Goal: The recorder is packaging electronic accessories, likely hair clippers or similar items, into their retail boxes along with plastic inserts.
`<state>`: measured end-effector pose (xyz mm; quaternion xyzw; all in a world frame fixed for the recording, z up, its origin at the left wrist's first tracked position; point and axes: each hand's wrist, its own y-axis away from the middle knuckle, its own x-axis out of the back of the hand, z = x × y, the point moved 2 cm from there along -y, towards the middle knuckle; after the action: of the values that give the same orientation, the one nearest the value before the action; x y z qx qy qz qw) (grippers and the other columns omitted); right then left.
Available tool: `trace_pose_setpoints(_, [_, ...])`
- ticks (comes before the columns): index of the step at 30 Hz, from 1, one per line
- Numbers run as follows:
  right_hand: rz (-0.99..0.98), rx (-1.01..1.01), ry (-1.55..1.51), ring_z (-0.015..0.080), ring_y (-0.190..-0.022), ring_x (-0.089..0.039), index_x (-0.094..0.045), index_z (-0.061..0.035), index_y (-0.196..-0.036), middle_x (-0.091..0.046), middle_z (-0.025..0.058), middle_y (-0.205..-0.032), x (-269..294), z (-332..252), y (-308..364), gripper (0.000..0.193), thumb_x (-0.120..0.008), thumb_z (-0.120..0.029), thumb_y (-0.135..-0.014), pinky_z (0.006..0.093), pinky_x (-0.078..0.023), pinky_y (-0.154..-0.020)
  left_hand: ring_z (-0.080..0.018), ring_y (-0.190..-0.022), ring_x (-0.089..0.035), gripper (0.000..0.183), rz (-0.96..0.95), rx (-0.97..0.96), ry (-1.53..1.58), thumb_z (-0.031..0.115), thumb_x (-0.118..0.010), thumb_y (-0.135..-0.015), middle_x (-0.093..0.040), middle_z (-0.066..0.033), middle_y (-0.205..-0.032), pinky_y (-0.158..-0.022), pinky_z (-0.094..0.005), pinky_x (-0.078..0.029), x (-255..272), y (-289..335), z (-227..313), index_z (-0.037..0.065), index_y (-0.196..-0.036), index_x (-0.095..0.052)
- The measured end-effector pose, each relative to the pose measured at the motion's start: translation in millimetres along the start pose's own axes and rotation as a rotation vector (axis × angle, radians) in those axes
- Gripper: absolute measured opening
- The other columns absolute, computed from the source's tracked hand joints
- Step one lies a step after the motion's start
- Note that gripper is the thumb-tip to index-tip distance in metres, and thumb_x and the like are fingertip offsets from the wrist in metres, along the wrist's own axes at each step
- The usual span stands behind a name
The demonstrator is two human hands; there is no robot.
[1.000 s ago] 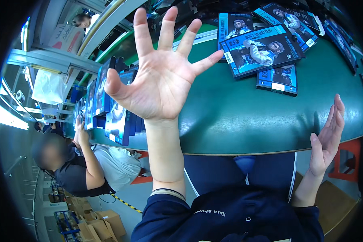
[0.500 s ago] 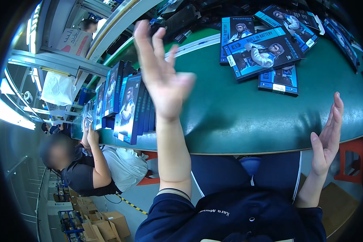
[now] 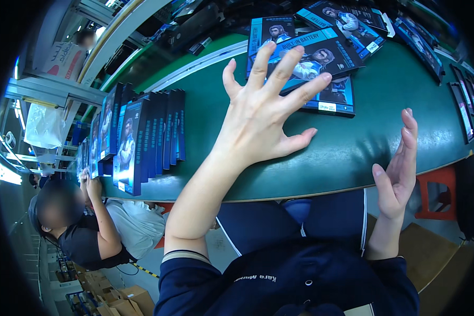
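Observation:
My left hand (image 3: 260,113) reaches over the green table with its fingers spread and nothing in them. Its fingertips are in front of a flat black-and-blue battery box (image 3: 339,50) with a printed figure on it; I cannot tell whether they touch. That box lies tilted on top of a loose pile, over a blue-edged box (image 3: 263,31) and a lower box (image 3: 343,99) with a white label. Held at the table's near edge, my right hand (image 3: 397,176) has its fingers stretched upward, thumb apart, and holds nothing.
A row of similar boxes (image 3: 158,131) stands upright on the left, beside a seated co-worker (image 3: 89,231). More boxes (image 3: 418,50) and several thin dark pieces (image 3: 462,108) lie at the right. A red stool (image 3: 437,194) stands below the table edge (image 3: 300,196).
My left hand has swung from the left, where it was raised, over to the pile of boxes. The view has shifted right. My right hand keeps nearly the same pose.

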<state>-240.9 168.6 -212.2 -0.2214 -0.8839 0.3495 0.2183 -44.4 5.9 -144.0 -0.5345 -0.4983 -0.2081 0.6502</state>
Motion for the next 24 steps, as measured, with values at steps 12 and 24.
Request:
trace_pose_setpoints(12, [-0.013, -0.01, 0.005, 0.0378, -0.148, -0.017, -0.037, -0.0055, -0.148, -0.026, 0.0235, -0.155, -2, -1, 0, 0.078, -0.056, -0.004, -0.072, 0.05, -0.004, -0.119, -0.0352, -0.134, -0.04, 0.089, 0.152, 0.142, 0.027, 0.044, -0.076, -0.065, -0.031, -0.0195, -0.152, -0.105, -0.0539, -0.026, 4, 7, -34, 0.016, -0.144, -0.046])
trace_pose_setpoints(24, [-0.016, 0.004, 0.053, 0.0379, -0.147, -0.018, -0.037, -0.006, -0.147, -0.027, 0.0235, -0.155, -4, -1, 1, 0.078, -0.056, -0.005, -0.072, 0.0516, -0.004, -0.119, -0.0366, -0.146, -0.013, 0.09, 0.535, 0.441, 1.991, 0.056, -0.061, -0.079, -0.017, -0.0166, -0.154, -0.104, -0.0785, -0.015, 21, 19, -80, 0.023, -0.152, -0.019])
